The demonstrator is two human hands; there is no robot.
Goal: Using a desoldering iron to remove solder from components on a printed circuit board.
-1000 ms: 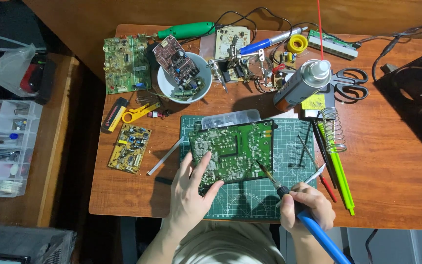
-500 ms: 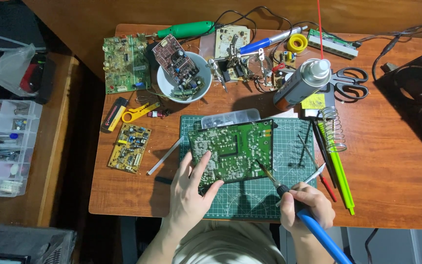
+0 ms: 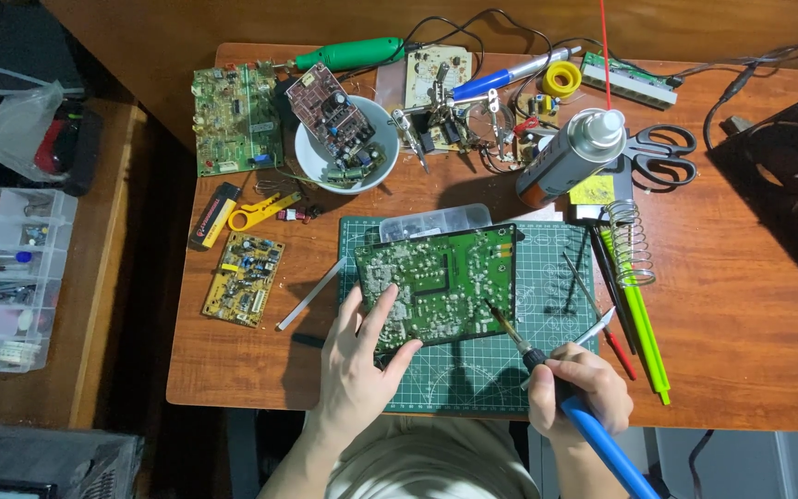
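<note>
A green circuit board point(image 3: 441, 282) lies solder side up on a green cutting mat point(image 3: 473, 370). My left hand point(image 3: 359, 365) rests flat on the board's near left corner, fingers spread. My right hand point(image 3: 579, 388) grips a blue-handled soldering iron point(image 3: 547, 370) like a pen. Its tip touches the board's right side.
On the wooden table point(image 3: 750, 342): a white bowl point(image 3: 311, 157) with a board in it, a spray can point(image 3: 565, 157), scissors point(image 3: 662, 157), a coil iron stand point(image 3: 632, 242), green tools point(image 3: 639, 319), a small yellow board point(image 3: 243, 278), a larger green board point(image 3: 235, 117). A parts organiser point(image 3: 2, 277) sits at left.
</note>
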